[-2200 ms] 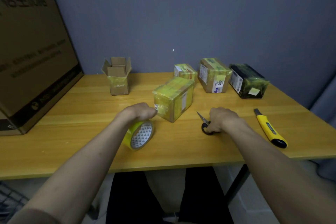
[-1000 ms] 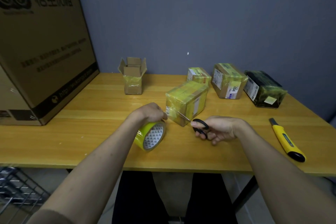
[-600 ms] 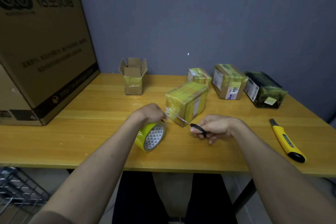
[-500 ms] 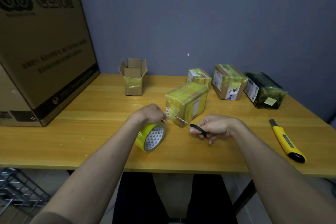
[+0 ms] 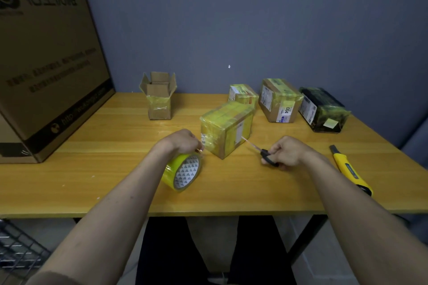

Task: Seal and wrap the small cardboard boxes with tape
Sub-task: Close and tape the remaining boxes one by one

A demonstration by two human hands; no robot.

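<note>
Head view: the right hand (image 5: 287, 151) grips the scissors (image 5: 266, 156), now drawn back to 3 o'clock of the wrapped box (image 5: 225, 129); the tape was probably just cut. The left hand (image 5: 183, 141) holds the tape roll (image 5: 183, 172) on the table (image 5: 115, 157) at the box's 8 o'clock.

Counts: 5 small boxes on the desk (image 5: 115, 183): 1 open-top box (image 5: 159, 99), 3 yellow-taped boxes (image 5: 228, 128) (image 5: 243, 96) (image 5: 279, 103), 1 black-wrapped box (image 5: 323, 110). 1 large carton (image 5: 46, 65) at left of frame. 1 tape roll (image 5: 183, 172). 1 scissors (image 5: 262, 152). 1 yellow utility knife (image 5: 349, 168). 2 hands: left (image 5: 183, 141), right (image 5: 288, 151).
</note>
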